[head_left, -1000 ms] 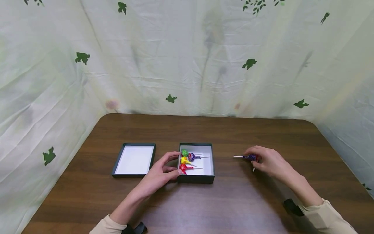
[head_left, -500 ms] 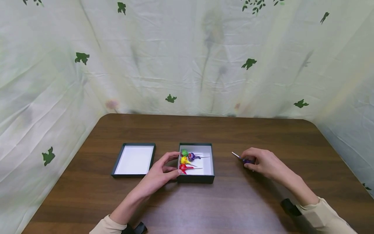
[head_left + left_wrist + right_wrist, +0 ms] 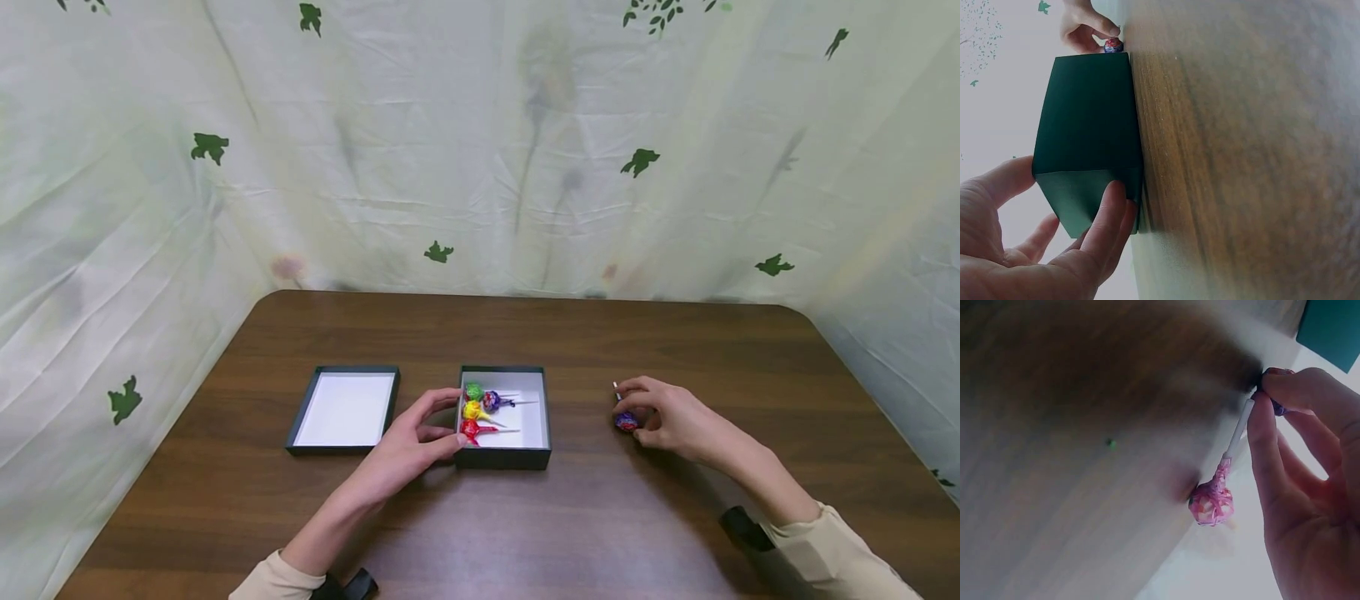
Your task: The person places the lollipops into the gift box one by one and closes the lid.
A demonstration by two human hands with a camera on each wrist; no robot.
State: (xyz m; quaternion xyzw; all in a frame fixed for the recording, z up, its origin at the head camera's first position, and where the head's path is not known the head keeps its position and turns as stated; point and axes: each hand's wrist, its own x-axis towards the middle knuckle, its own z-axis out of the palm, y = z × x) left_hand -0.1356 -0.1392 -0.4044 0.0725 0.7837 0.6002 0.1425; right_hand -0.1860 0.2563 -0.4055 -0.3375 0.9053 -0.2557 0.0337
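Note:
My left hand [image 3: 408, 442] holds the left end of a dark green box [image 3: 502, 459], thumb and fingers spread against its wall and rim. Inside lie a green lollipop [image 3: 474, 392], a purple-and-red lollipop [image 3: 491, 402], a yellow lollipop [image 3: 474, 411] and a red lollipop [image 3: 470, 430], sticks to the right. Right of the box, my right hand [image 3: 667, 418] pinches another purple lollipop [image 3: 626, 422] low over the table, its stick pointing away from me. In the right wrist view a pink lollipop [image 3: 1211, 503] is beside that hand; from the head view it is hidden.
The box's lid [image 3: 347, 410] lies at the left with its white inside facing up. Everything stands on a brown wooden table [image 3: 525, 333]. A pale curtain [image 3: 480, 125] with green leaf prints surrounds its far side.
The purple lollipop in my right hand has turned: its stick pointed left and now points away, with the ball towards me. That hand shifted slightly left. My left hand and the box stayed put.

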